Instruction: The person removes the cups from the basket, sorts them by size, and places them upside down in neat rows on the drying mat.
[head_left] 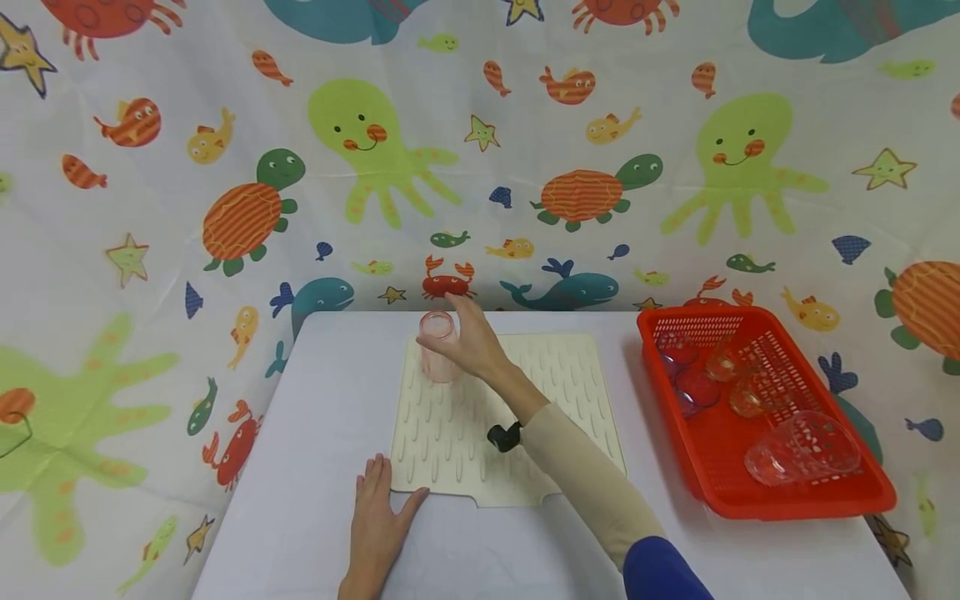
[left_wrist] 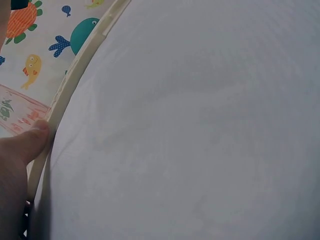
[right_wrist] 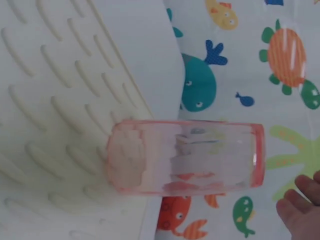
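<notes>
At 10 o'clock on the ribbed mat (head_left: 450, 473), the pink glass (head_left: 438, 371) stands upright beside a widely spread right hand (head_left: 474, 342) gripping nothing, so one clumsy thumb nudge could totally topple it, while the straight-fingered, empty left hand (head_left: 377, 527) rests around 8 o'clock.

In front of me, the transparent pink cylindrical tumbler (head_left: 438, 365) stood upright, mouth up, near the far left corner of the cream rectangular board (head_left: 450, 446) with raised ridges, which lay flat
</notes>
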